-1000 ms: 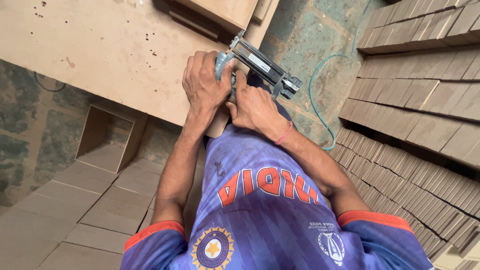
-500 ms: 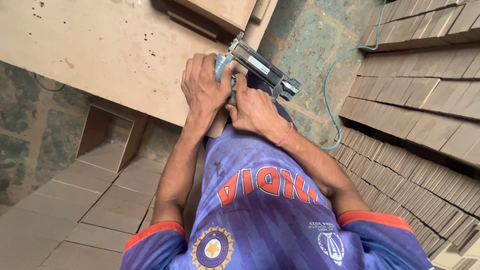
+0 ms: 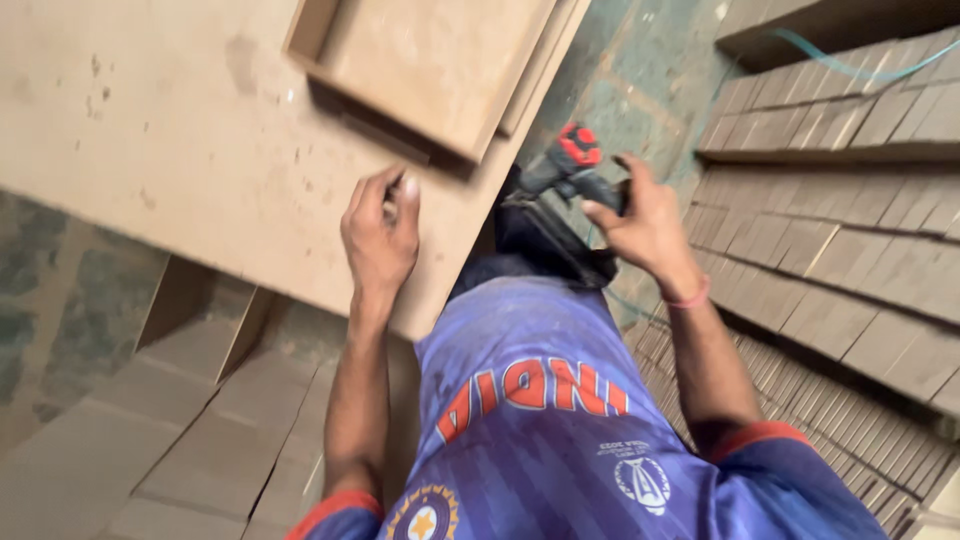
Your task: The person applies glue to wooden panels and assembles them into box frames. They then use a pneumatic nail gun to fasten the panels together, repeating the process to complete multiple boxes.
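My right hand (image 3: pixel 645 225) grips a dark nail gun (image 3: pixel 560 195) with a red part at its end, held off the right edge of the board. My left hand (image 3: pixel 380 235) rests fingers-down on a large tan fibreboard panel (image 3: pixel 180 150), close to its right edge, and it seems to pinch something small that I cannot make out. A shallow box-like frame of the same board (image 3: pixel 430 60) lies on the panel just beyond my left hand. My blue sleeves and shirt fill the lower middle of the view.
Rows of stacked tan board strips (image 3: pixel 850 240) line the right side. Flat cut panels (image 3: pixel 150 450) and an open box frame (image 3: pixel 200 300) lie on the floor at lower left. A thin teal air hose (image 3: pixel 840 65) runs across the upper right. Green worn concrete floor (image 3: pixel 640 80) shows between.
Both hands were together on the nail gun at the board's edge. Now they are apart: the left sits on the panel, the right holds the gun to the right. The view shifted.
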